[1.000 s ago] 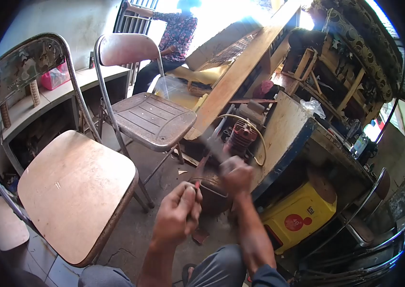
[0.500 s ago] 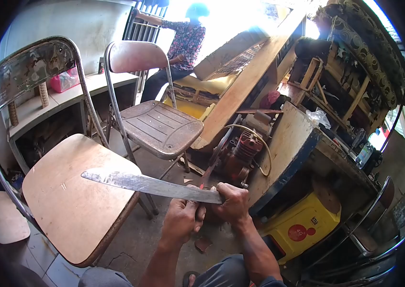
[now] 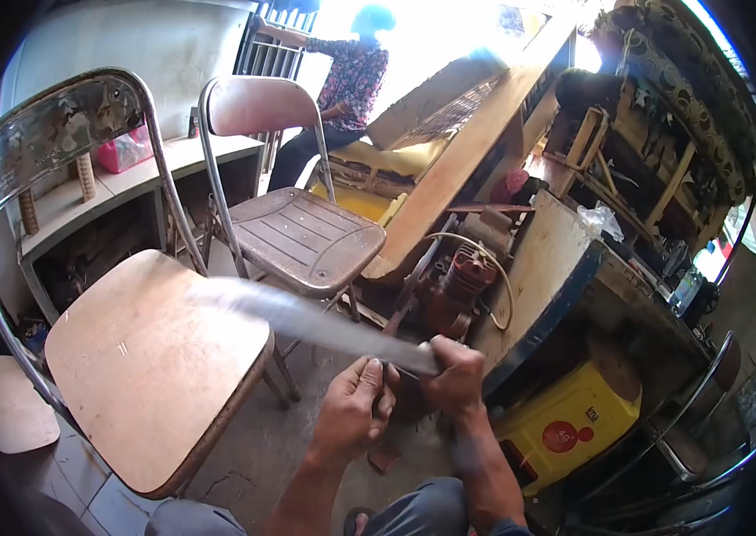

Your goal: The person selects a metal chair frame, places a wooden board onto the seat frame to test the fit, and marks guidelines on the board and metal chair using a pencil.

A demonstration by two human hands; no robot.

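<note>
My right hand [image 3: 456, 375] is closed round the base of a long, wide blade [image 3: 315, 326], which points left and is blurred by motion. The blade's far end lies over the wooden seat in view. My left hand [image 3: 354, 406] is closed just below the blade, pinching a small dark piece [image 3: 383, 380] between thumb and fingers. Most of that piece is hidden by the fingers. Both hands are close together above the floor, in front of my knees.
A pale-seated folding chair [image 3: 155, 357] stands at left, a brown folding chair [image 3: 306, 237] behind it. A compressor [image 3: 458, 286], a workbench [image 3: 530, 277] and a yellow container [image 3: 575, 420] are at right. A person [image 3: 347, 89] sits at the back.
The blade was blurred near my right hand, then lay across toward the left, and now blurs again. My right hand has shifted slightly right. The red tip at my left hand no longer shows.
</note>
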